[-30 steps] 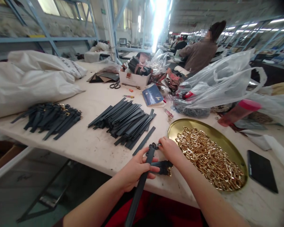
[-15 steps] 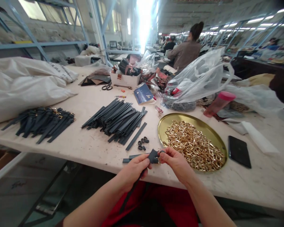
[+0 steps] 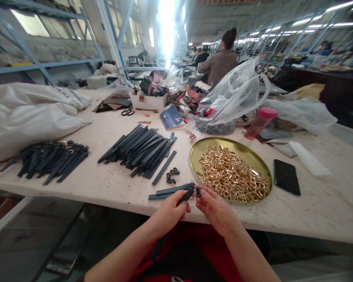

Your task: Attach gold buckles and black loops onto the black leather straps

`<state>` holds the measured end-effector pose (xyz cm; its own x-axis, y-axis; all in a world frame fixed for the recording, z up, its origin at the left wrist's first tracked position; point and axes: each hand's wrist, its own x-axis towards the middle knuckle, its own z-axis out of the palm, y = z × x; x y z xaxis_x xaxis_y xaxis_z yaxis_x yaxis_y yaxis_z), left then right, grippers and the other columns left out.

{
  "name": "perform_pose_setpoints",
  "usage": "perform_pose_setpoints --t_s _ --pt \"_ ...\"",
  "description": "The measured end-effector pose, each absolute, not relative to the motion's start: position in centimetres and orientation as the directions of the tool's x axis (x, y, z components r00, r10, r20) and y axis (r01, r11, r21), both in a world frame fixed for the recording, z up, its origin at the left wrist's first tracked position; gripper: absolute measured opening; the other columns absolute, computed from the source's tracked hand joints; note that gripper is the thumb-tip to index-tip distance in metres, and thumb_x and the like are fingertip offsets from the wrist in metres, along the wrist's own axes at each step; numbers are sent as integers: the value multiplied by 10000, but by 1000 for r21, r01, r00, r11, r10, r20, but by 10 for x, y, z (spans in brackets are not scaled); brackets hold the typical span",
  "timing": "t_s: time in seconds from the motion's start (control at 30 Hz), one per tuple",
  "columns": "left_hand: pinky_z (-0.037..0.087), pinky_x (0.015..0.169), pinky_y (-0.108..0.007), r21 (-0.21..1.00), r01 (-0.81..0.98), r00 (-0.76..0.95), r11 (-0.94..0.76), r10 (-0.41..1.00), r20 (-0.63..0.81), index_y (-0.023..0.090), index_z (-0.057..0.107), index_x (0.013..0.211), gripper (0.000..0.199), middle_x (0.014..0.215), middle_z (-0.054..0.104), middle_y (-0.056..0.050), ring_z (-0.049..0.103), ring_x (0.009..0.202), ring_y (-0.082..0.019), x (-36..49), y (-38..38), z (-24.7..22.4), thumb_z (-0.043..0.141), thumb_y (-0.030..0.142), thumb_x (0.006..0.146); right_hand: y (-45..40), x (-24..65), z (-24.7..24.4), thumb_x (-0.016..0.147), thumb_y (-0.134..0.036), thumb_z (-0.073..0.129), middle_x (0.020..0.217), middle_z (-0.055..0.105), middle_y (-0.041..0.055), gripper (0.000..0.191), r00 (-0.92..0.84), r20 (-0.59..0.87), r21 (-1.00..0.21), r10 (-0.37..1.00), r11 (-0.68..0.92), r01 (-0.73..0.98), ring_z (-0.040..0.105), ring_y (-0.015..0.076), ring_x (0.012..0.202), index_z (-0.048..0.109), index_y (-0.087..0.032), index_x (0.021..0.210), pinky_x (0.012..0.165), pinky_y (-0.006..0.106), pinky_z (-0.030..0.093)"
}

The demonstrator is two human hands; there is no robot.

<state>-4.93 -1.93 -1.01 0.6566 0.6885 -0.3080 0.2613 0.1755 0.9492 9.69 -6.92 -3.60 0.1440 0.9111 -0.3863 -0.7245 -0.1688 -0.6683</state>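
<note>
My left hand [image 3: 174, 206] is closed on a dark strap [image 3: 186, 196], whose end points up to the right while the rest hangs below the table edge. Between the fingertips of my right hand [image 3: 214, 203] is a small dark loop [image 3: 198, 192], close to the strap's end but apart from it. Behind my hands lie a couple of straps with folded ends [image 3: 173, 189]. Several more small loops [image 3: 171, 176] rest near a single flat strap [image 3: 164, 168]. Gold buckles [image 3: 232, 172] are heaped on a round gold tray [image 3: 196, 148] to the right.
A pile of flat straps [image 3: 138, 150] lies mid-table, with buckled straps [image 3: 47, 158] at left beside a white sack [image 3: 32, 117]. A phone [image 3: 286, 176], pink-lidded bottle [image 3: 260, 123], blue booklet [image 3: 172, 117], scissors [image 3: 127, 112] and plastic bag [image 3: 232, 94] surround the tray. A person [image 3: 220, 64] sits beyond.
The strap in my left hand has turned, its end now pointing up toward the right hand. The small loop now shows clearly in my right fingertips. The camera view has shifted slightly.
</note>
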Motion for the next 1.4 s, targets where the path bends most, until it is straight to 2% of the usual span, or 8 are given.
perform_pose_setpoints --t_s 0.23,0.6,0.77,0.97,1.07,1.2,1.3,1.4 --pt "369 858 -300 932 305 684 -194 725 -73 172 589 960 320 971 596 -53 507 943 -181 -51 -18 -15 314 314 879 -78 86 -38 650 -289 719 800 632 -5 241 171 -353 -770 920 -182 -612 560 83 630 643 -196 859 638 232 479" --pt "390 647 -249 890 406 772 -206 599 -214 160 568 709 233 703 594 -8 531 690 -153 -61 -15 -21 378 244 813 -83 88 -44 740 -338 601 812 630 33 209 119 -147 -983 982 -159 95 575 175 765 643 -193 884 734 318 458" --pt "378 485 -219 893 436 821 116 357 -447 164 525 950 268 600 525 28 479 475 -108 -75 -15 -17 346 331 840 -83 93 -38 732 -352 597 700 580 0 243 147 -228 -971 963 -236 42 538 134 654 616 -180 902 643 277 450" --pt "325 492 -222 944 317 737 89 604 -304 185 369 1250 438 572 420 44 398 515 -118 -76 -15 -15 345 387 862 -78 74 -48 699 -362 638 752 556 -15 631 99 -263 -950 960 -240 -198 544 136 642 330 -235 1234 620 289 452" --pt "280 452 -215 941 295 681 166 654 -329 158 516 996 347 547 390 49 355 470 -99 -72 -8 -21 371 432 840 -60 94 -47 760 -388 558 829 573 26 569 232 -120 -978 965 -155 139 554 163 697 320 -217 1249 660 318 442" --pt "187 388 -202 908 226 606 353 678 -415 172 456 836 305 465 302 89 244 376 -71 -64 2 -29 314 441 833 -13 137 -41 827 -318 458 897 594 99 217 264 101 -481 959 -185 857 544 210 809 590 -162 901 739 345 370" --pt "212 404 -182 888 132 608 440 672 -423 169 432 900 240 510 355 85 289 398 -58 -60 4 -27 356 379 816 18 149 -43 782 -335 535 840 617 109 194 198 8 -203 980 -192 960 551 227 810 610 -157 760 690 319 340" --pt "222 420 -171 847 85 633 525 628 -453 165 429 934 201 553 397 73 330 419 -47 -60 4 -19 388 294 786 30 148 -48 738 -322 592 740 625 65 155 165 -55 -208 985 -172 963 556 186 711 593 -173 693 606 272 315"
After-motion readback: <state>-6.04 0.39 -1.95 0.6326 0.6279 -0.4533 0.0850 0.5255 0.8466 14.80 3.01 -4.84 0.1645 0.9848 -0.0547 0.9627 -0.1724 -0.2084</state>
